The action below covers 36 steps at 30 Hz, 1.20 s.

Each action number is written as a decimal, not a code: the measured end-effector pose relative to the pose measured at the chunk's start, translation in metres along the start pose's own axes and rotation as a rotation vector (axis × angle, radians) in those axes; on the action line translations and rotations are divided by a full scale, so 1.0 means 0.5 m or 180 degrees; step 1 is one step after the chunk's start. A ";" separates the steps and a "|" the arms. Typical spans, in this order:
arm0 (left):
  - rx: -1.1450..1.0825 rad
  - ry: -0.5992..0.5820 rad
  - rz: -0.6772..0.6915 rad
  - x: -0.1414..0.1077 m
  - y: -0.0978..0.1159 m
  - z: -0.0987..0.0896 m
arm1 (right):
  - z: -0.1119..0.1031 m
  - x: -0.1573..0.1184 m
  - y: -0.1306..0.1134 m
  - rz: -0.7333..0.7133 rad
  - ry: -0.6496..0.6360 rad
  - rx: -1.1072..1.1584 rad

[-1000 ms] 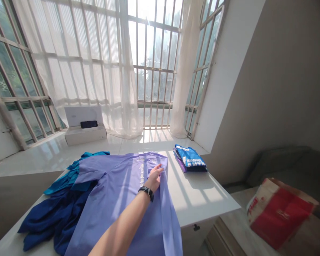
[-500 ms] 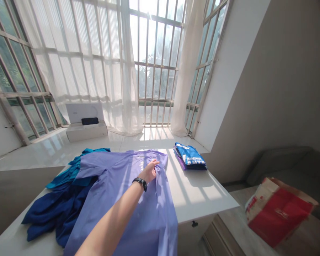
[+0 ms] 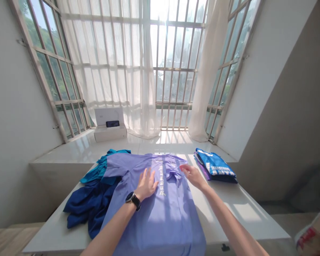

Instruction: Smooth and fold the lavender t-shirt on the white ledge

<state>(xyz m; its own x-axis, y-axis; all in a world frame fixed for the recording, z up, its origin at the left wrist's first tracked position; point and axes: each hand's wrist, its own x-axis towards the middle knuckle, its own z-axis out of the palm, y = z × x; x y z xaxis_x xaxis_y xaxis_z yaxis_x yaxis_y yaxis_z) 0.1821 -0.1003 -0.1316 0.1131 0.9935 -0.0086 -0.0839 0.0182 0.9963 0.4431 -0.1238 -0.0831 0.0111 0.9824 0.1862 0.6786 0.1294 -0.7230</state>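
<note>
A lavender T-shirt [image 3: 149, 213] with a white printed column of characters lies flat on the white table [image 3: 245, 217], its collar away from me. My left hand [image 3: 146, 185], with a black wristwatch [image 3: 133, 200] on its wrist, rests on the shirt's middle with the fingers spread. My right hand [image 3: 193, 176] is at the shirt's right edge, close to a folded-in sleeve [image 3: 174, 174], and holds nothing I can see. A folded blue printed shirt [image 3: 214, 167] lies to the right of that hand.
Crumpled dark blue and teal garments [image 3: 90, 202] lie against the shirt's left side. A white box [image 3: 110, 133] holding a phone stands on the glossy window ledge behind the table. A red paper bag [image 3: 314, 231] shows at the lower right corner.
The view has swung to centre the table. My right hand has entered the view. My left hand has let go of the shirt's gathered edge and now lies flat on the shirt.
</note>
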 end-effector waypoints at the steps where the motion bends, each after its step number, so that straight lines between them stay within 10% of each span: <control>1: 0.0211 -0.0038 0.0192 -0.003 -0.013 -0.004 | 0.011 0.038 0.022 0.0034 0.0065 -0.0131; 8: 0.1056 -0.0121 0.0856 0.018 -0.068 0.006 | 0.092 0.138 0.161 0.0267 -0.0214 -0.1055; 15: 0.1208 -0.0066 0.0952 0.065 -0.087 0.045 | 0.081 0.195 0.238 0.0481 -0.0450 -0.1641; 28: 0.0771 -0.0028 0.0090 0.218 0.003 0.131 | 0.042 0.187 0.273 0.0084 0.0345 -0.1167; 36: 0.1370 -0.0505 0.0174 0.275 -0.036 0.209 | 0.046 0.186 0.278 -0.0203 0.0602 -0.0813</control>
<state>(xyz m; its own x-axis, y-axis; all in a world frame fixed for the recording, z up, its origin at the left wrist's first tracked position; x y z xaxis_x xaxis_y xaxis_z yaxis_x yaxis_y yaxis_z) 0.3025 0.0244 -0.1419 0.2729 0.9617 0.0246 0.3209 -0.1151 0.9401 0.5215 -0.0114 -0.1819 0.0825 0.9279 0.3635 0.8444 0.1286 -0.5200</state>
